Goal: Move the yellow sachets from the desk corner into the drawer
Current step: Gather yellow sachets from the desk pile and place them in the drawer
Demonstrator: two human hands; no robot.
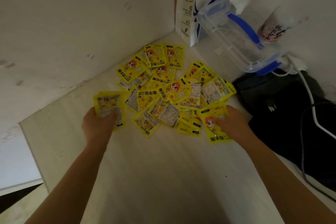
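Yellow sachets [163,87]: lying heaped mid-frame in the counter [154,169] corner, many overlapping, lower ones hidden. My left hand [97,125] is gripping one sachet [109,107]; my right hand [234,123] is pressing another [214,125], grip unclear.

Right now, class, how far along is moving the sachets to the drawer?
Nothing looks done: the yellow sachets lie heaped in the desk corner. In hand: the left hand grips one sachet, the right hand touches another. Left: the whole pile; no drawer shows.
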